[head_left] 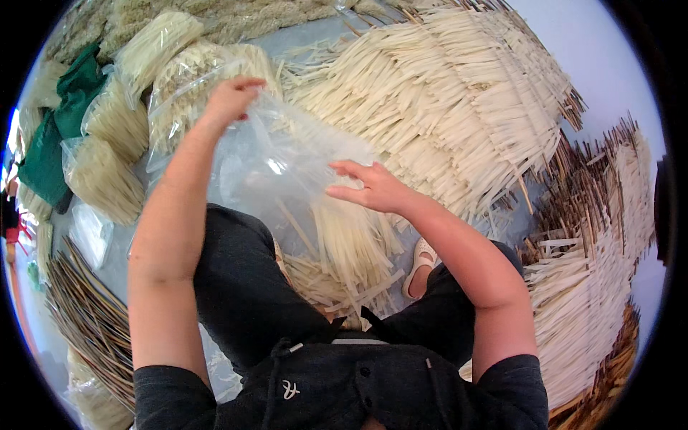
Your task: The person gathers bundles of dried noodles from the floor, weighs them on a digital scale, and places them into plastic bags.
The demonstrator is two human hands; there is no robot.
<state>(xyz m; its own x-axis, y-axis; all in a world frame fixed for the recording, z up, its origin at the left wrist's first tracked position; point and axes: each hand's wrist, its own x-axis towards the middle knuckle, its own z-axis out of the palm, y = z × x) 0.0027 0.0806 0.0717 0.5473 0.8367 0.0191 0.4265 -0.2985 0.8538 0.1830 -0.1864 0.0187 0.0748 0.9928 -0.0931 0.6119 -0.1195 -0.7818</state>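
Note:
My left hand [233, 100] grips the top left part of a clear plastic bag [272, 150] held out in front of me. My right hand [365, 186] is at the bag's right side, its thumb and fingers apart; whether the fingertips touch the plastic I cannot tell. Under and behind the bag, between my feet, lies a loose bundle of pale flat noodle-like strips [351, 251]. A large spread of similar strips [444, 107] lies just beyond the bag.
Bagged strips [104, 179] and green cloth [50, 158] lie at the left. Dark thin sticks [93, 322] lie at lower left, and stick racks with strips [573, 287] at right. A wall [595, 50] bounds the right. A partly visible person [11, 215] is at the far left edge.

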